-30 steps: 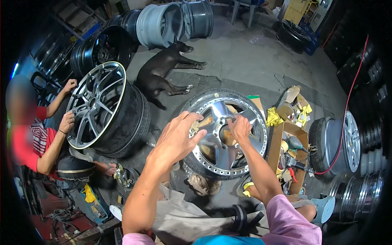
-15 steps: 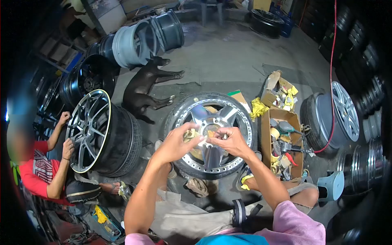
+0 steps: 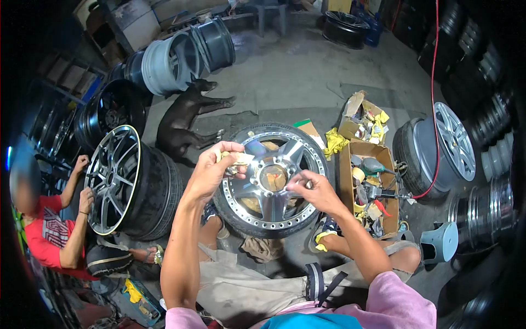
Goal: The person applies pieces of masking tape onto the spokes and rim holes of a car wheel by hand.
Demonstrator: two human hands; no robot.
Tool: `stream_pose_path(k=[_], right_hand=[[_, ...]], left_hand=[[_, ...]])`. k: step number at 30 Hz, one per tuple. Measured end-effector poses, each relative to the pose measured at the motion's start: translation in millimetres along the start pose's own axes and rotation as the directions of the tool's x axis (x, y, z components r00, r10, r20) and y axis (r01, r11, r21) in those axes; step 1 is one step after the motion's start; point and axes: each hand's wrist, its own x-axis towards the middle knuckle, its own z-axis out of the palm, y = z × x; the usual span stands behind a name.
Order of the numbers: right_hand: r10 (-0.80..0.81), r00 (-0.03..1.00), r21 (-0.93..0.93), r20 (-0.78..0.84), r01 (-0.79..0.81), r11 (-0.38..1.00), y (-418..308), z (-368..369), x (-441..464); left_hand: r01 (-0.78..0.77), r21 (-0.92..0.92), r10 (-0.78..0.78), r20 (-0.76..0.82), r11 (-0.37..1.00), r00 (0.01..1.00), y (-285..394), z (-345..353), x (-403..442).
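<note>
"Wheel (image 3: 272,207), one, with polished spokes: face up on the floor (image 3: 274,82) in front of you, ringed by its tyre (image 3: 230,215). Hands?"

"Left hand (image 3: 211,170): above the rim on your left side, grip closed in a pinch on a crumpled, pale yellow scrap (image 3: 239,159). Right hand (image 3: 320,192): across the hub from it, fingers bent towards the thumb, tips blurred. Something small and greyish shows there; whether that grip has hold of it, and how firmly, you cannot tell."

"Step in hand?"

"By judgement, close finger work with small pieces, done over the wheel face, both hands raised off it."

"Next move, requirements?"

"As judged: a steady left pinch, the right fingertips in clear sight, and light contact should you touch the polished metal. Risk: a loose bit dropping between the spokes."

"Surroundings, outward?"

"Cloth (image 3: 263,249), brownish, crumpled, just beside the tyre on your side. Carton (image 3: 344,181) of mixed tools, right of the tyre; yellow rag (image 3: 334,141) near its far left corner. Red hose (image 3: 436,82), hanging in front of a second tyred wheel (image 3: 455,141). Co-worker (image 3: 49,225), well to your left, hands by the rim of a separate upright wheel (image 3: 112,178). Dog (image 3: 181,118), dark, lying between that wheel and yours."
</note>
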Motion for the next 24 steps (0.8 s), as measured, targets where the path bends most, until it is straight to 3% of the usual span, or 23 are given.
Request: stream_pose_path(k=[1, 2, 4, 6, 7, 8, 10, 11, 14, 16, 17, 20, 21, 22, 24], right_hand=[[-0.014, 1.0, 0.056, -0.027, 0.015, 0.998, 20.5, -0.1, 1.8], [0.134, 0.991, 0.09, -0.027, -0.131, 0.987, 3.4, -8.3, -2.7], [0.124, 0.991, 0.108, -0.043, -0.119, 0.987, 18.3, -21.4, -8.1], [0.138, 0.99, 0.098, -0.038, -0.134, 0.986, 11.5, -34.0, -12.1], [0.153, 0.988, 0.099, -0.037, -0.148, 0.984, 4.8, -39.5, -14.0], [0.146, 0.988, 0.089, -0.039, -0.143, 0.986, -3.2, -44.2, -16.6], [0.154, 0.979, 0.055, -0.132, -0.148, 0.987, -20.5, -54.1, -22.1], [-0.002, 0.985, -0.066, -0.175, -0.01, 0.998, -25.6, -60.0, -22.6], [-0.145, 0.973, -0.215, -0.18, 0.105, 0.971, -65.7, -69.0, -38.5], [-0.158, 0.978, -0.258, -0.136, 0.119, 0.959, -88.2, -78.7, -53.5], [-0.208, 0.956, -0.315, -0.206, 0.137, 0.939, -107.8, -79.5, -63.2], [-0.359, 0.849, -0.427, -0.389, 0.179, 0.886, -171.6, -81.1, -94.5], [-0.374, 0.842, -0.337, -0.39, 0.247, 0.908, -185.2, -92.5, -108.4], [-0.39, 0.834, -0.244, -0.39, 0.315, 0.917, -197.5, -102.6, -121.4], [-0.375, 0.746, -0.093, -0.55, 0.392, 0.915, -227.7, -94.3, -140.5]], left_hand=[[-0.036, 0.005, 0.036, -0.01, 0.999, 0.999, 4.2, 2.1, -6.6], [-0.073, 0.01, 0.073, -0.021, 0.997, 0.997, 8.3, 2.9, -12.4], [-0.089, 0.006, 0.09, -0.028, 0.996, 0.996, 15.7, -0.4, -22.0], [-0.16, 0.214, 0.178, -0.068, 0.964, 0.982, 22.4, -4.2, -30.1], [-0.208, 0.092, 0.22, -0.143, 0.974, 0.965, 21.9, -1.5, -31.7], [-0.218, 0.086, 0.228, -0.144, 0.972, 0.963, 23.3, -3.8, -34.6], [-0.442, 0.142, 0.463, -0.201, 0.886, 0.863, 28.6, -9.7, -40.8], [-0.469, 0.201, 0.506, -0.217, 0.86, 0.835, 36.5, -13.4, -49.9], [-0.627, 0.045, 0.608, -0.305, 0.778, 0.733, 68.5, -19.2, -87.4], [-0.785, -0.158, 0.764, -0.181, 0.599, 0.619, 91.5, -25.1, -121.2], [-0.779, -0.261, 0.77, -0.162, 0.57, 0.618, 102.0, -27.0, -149.2], [-0.928, -0.029, 0.913, -0.171, 0.372, 0.371, 95.5, -38.5, -227.9], [-0.95, 0.089, 0.945, -0.167, 0.3, 0.283, 96.9, -39.4, -246.2], [-0.945, 0.078, 0.948, -0.014, 0.317, 0.317, 112.9, -32.3, -261.7], [-0.934, 0.062, 0.889, 0.289, 0.353, 0.355, 152.9, -10.6, -292.9]])
